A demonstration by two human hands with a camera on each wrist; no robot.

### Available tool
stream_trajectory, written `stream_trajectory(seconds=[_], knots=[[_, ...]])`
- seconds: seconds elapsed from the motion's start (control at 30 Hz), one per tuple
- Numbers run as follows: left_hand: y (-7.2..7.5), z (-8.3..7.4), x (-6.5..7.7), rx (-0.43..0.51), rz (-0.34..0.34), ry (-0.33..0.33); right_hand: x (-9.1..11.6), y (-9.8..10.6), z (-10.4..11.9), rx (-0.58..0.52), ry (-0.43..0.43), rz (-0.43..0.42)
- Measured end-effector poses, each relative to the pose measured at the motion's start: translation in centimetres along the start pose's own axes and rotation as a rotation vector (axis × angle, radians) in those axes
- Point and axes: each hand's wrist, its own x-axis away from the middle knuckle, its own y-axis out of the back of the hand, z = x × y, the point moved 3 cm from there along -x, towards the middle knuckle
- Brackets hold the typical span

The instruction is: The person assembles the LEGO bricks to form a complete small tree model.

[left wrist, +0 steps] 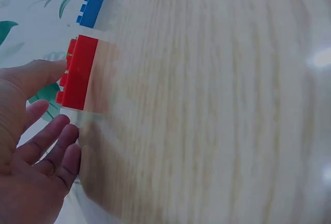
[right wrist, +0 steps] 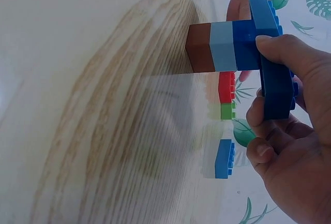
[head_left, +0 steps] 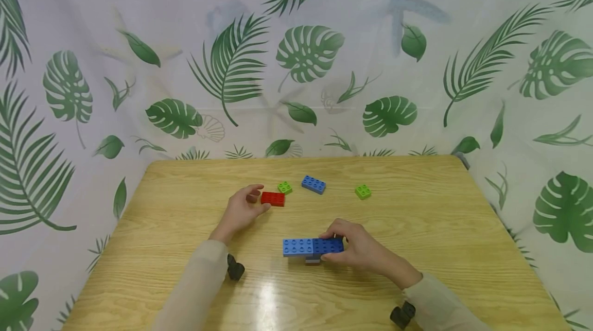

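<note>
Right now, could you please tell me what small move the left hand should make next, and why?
Perhaps close the left hand on the red rectangular studded brick: the hand is open beside it, not yet gripping, while the right hand holds the blue-topped, T-shaped brick stack.

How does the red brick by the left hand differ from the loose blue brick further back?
The red brick lies nearly parallel to the far edge of the table; the blue brick sits at a slant. The red brick is right beside the left hand; the blue brick lies clear of it. Both are oblong, studs up.
</note>
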Motion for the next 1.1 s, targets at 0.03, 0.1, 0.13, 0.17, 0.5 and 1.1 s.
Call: stream_trajectory(seconds=[0.03, 0.1, 0.13, 0.17, 0.5, 1.1], knots=[[-0.08, 0.08, -0.15, 0.0, 0.001, 0.002, 0.01, 0.02, -0.02, 0.003, 0.006, 0.0], [-0.21, 0.2, -0.4, 0.004, 0.004, 0.003, -0.02, 0.05, -0.05, 0.0, 0.006, 0.001], [-0.27, 0.28, -0.5, 0.004, 0.005, 0.003, -0.04, 0.05, -0.08, -0.004, 0.0, 0.004], [-0.31, 0.35, -0.57, 0.003, 0.006, 0.005, -0.06, 0.04, -0.09, -0.005, 0.0, 0.008], [-0.48, 0.61, -0.82, -0.032, 0.009, 0.005, -0.1, 0.04, -0.05, -0.004, 0.009, 0.023], [-0.86, 0.67, -0.94, -0.081, -0.01, -0.008, -0.03, -0.01, -0.14, -0.002, 0.0, 0.019]])
